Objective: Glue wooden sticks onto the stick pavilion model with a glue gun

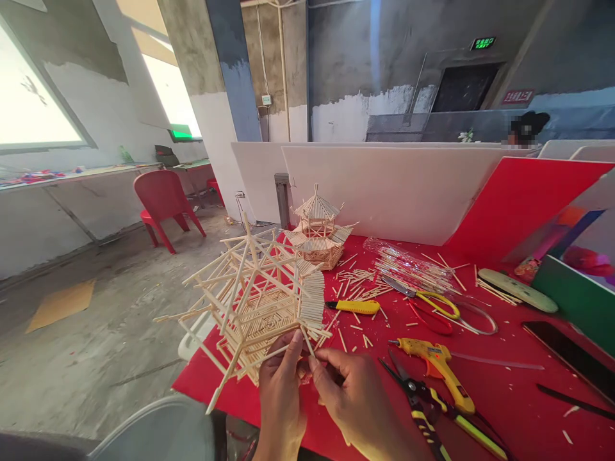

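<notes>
A pavilion model (269,314) of thin wooden sticks, its roof an open frame with one slatted side, stands at the table's left edge. My left hand (282,384) is closed at its near lower edge, thumb up against the frame; its other fingers are partly hidden. Just right of it, my right hand (348,390) pinches a short wooden stick (308,339) that slants up against the roof edge. Behind the model stands a smaller two-tiered stick pavilion (318,234). A yellow utility knife (354,307) lies beyond my right hand.
On the red table (365,365) lie a yellow glue gun (437,368), black-yellow pruning shears (427,403), yellow-handled scissors (425,298), a phone (569,352) and bagged sticks (413,266). White boards (384,186) stand behind. A person's head (527,128) shows beyond. A red chair (166,202) stands left.
</notes>
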`<action>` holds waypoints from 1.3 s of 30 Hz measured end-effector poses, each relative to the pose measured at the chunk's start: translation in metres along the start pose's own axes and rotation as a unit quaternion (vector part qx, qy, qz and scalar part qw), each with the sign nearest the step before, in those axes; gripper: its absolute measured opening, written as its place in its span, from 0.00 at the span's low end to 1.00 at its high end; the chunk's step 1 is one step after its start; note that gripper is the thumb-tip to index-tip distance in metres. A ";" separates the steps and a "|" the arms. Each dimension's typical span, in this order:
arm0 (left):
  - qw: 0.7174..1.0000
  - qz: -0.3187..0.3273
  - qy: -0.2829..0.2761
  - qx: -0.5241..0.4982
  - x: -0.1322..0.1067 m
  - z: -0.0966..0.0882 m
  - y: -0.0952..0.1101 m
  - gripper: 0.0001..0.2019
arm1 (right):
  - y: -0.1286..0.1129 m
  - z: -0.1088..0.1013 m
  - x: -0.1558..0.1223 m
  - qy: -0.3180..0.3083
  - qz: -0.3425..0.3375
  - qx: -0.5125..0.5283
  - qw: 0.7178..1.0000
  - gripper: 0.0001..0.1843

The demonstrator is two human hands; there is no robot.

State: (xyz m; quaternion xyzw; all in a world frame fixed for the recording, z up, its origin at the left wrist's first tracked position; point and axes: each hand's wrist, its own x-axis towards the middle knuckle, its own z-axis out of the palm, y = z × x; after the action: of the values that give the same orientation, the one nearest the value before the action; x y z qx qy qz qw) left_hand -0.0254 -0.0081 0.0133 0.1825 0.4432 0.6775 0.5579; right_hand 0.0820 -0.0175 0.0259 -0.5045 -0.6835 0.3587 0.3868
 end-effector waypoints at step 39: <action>0.998 -0.023 -0.026 -0.057 -0.003 -0.003 -0.006 0.10 | -0.008 -0.008 0.002 -0.035 0.026 -0.021 0.999 0.19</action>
State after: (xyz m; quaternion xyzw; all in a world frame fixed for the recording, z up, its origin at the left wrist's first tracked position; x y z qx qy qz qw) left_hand -0.0231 -0.0120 0.0081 0.1579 0.3931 0.6838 0.5941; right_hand 0.0852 -0.0162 0.0364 -0.5173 -0.6904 0.3722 0.3423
